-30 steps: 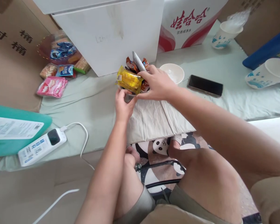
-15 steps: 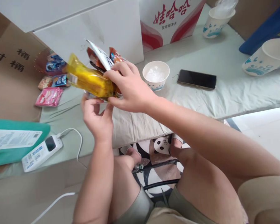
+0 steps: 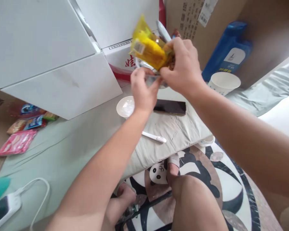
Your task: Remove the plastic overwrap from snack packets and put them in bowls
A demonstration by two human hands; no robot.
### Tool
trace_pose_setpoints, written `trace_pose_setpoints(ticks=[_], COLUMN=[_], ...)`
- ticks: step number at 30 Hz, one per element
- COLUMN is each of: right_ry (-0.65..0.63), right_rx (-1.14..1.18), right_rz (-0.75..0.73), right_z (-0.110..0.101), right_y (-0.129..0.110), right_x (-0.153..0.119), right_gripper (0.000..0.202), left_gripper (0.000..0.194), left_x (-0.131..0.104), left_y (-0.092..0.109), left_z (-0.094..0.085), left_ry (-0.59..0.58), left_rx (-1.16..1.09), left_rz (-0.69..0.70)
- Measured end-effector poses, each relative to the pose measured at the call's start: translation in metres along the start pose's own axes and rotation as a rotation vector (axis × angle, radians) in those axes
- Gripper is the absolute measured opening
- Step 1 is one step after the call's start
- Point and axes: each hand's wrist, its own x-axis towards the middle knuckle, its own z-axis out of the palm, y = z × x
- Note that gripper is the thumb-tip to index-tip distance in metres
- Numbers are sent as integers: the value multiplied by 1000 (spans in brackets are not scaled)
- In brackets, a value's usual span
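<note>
Where the cloth begins at left, one power strip; beyond it, one pink packet beside other snacks. Next, one bowl, clear plastic inside. Left hand: thumb and fingers close together, pinching the rim of a tub held above the cloth. Yellow packet: at the tub's top, tilted. White stick and phone: lying flat below. Right hand: fingers curled around the bundled packets. Last, one cup, near a blue bottle.
</note>
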Motion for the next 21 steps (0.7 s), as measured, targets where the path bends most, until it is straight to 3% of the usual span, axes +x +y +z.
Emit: trace_pose_setpoints(ticks=[4, 6, 8, 11, 16, 21], right_ry=[-17, -34, -77, -129, -75, -129], right_rx=[-47, -15, -5, -32, -177, -290], right_rz=[92, 117, 170, 264, 348, 375], right_z=[21, 36, 50, 58, 48, 47], right_y=[101, 141, 167, 183, 178, 173], right_x=[23, 32, 38, 45, 61, 86], right_gripper=[37, 33, 26, 16, 34, 36], left_gripper=[31, 31, 32, 30, 34, 25], left_x=[-13, -21, -26, -25, -3, 9], left_y=[-25, -34, -43, -56, -63, -62], left_z=[97, 129, 148, 164, 182, 199], left_ry=[-61, -73, -96, -169, -300, -250], left_rx=[-67, -53, -30, 9, 85, -2], left_rz=[-167, -285, -367, -404, -416, -509])
